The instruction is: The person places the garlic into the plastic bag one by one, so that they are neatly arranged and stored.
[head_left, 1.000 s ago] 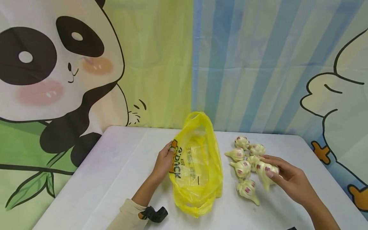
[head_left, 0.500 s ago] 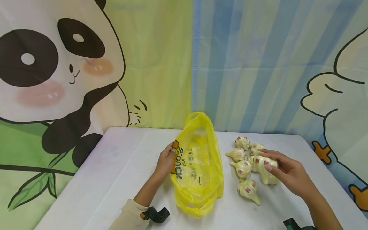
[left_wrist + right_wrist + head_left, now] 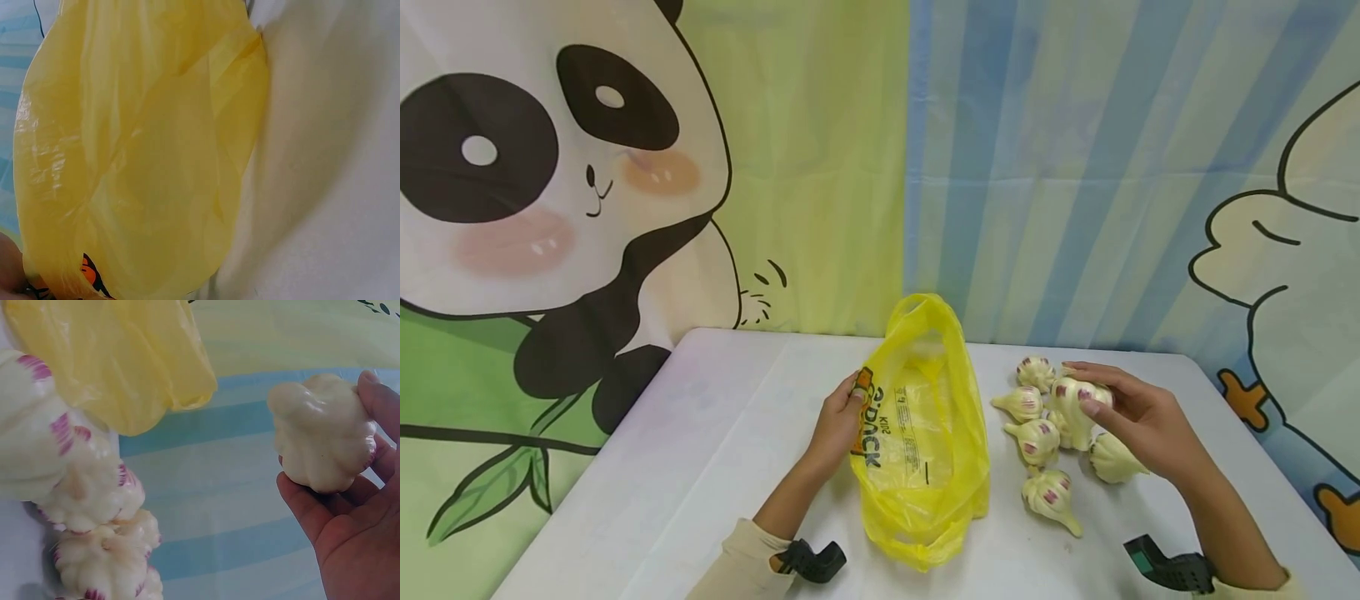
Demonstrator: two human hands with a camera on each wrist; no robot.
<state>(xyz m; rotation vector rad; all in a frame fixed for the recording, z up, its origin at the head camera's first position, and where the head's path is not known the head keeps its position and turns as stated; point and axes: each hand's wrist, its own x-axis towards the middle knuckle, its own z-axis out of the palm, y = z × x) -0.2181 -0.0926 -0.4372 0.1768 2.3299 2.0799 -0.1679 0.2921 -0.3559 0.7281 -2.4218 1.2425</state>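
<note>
Low in the frame, black wrist devices (image 3: 1180, 573) show. Left of centre, your left hand (image 3: 838, 423) pinches the left edge of the yellow bag (image 3: 917, 515), lower centre; right of centre, your right hand (image 3: 1150, 421) grips a garlic bulb (image 3: 1077, 423) near other bulbs (image 3: 1037, 442). Behind, a panda curtain (image 3: 647, 200) fills the upper left.

The right hand (image 3: 1142, 417) and held bulb (image 3: 1078, 408) have shifted toward 11 o'clock. A second bulb (image 3: 1114, 458), earlier largely obscured, now shows at the held bulb's 5 o'clock. The right wrist camera (image 3: 1180, 573) has entered further.
</note>
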